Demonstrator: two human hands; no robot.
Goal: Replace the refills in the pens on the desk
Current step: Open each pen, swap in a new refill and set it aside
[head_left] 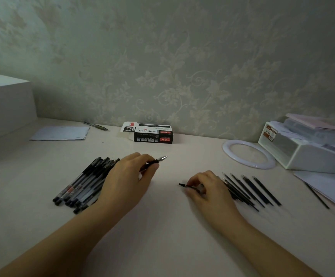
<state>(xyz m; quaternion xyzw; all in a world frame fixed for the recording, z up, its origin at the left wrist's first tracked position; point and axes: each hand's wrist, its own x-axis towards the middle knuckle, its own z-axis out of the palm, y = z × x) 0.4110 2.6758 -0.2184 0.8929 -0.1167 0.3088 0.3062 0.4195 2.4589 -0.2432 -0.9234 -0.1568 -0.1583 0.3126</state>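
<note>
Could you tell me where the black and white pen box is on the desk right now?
In the head view, the pen box lies at the desk's back edge, against the wallpapered wall, beyond both hands and right of a lone pen.

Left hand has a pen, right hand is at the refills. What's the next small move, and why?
Probably lift the refill pinched by the right hand and bring it toward the pen held in the left hand. The pen's metal tip points toward the right hand, the refill lies low against the desk, and a gap separates them. Whether the pen is already open cannot be told.

left hand [129, 175] grips pen [156, 161] — right hand [206, 186], refill [188, 186]
</note>
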